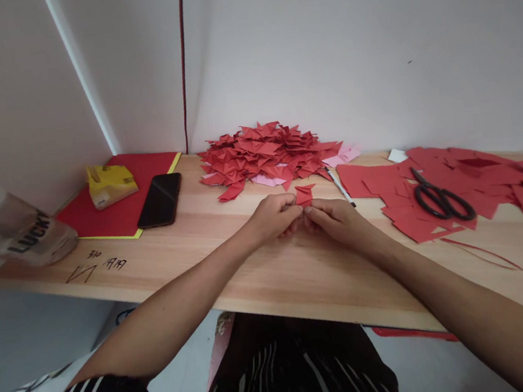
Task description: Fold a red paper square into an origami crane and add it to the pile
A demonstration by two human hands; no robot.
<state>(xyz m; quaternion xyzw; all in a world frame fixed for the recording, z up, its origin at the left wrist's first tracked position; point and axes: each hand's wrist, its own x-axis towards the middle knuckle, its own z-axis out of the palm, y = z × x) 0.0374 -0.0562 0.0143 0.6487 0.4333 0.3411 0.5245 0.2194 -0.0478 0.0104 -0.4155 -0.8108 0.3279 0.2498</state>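
Observation:
Between my hands is a small folded piece of red paper (305,195), its pointed top edge showing above the fingers. My left hand (277,215) pinches its left side, thumb on top. My right hand (331,216) grips the lower right of the same piece, thumb pressed near the other thumb. The fingertips under the paper are partly hidden. Behind the hands lies a large heap of folded red paper pieces (260,151), with some pink ones among them. A white and black pen (340,187) lies just beyond my right hand.
Black-handled scissors (443,199) rest on scattered red paper sheets (398,188) at right. Thin red strips (485,254) lie nearer. On the left are a phone (160,200), a yellow packet (111,184) on a red sheet (117,223), and a clear "LUCKY" container (32,230). Walls bound the table's back.

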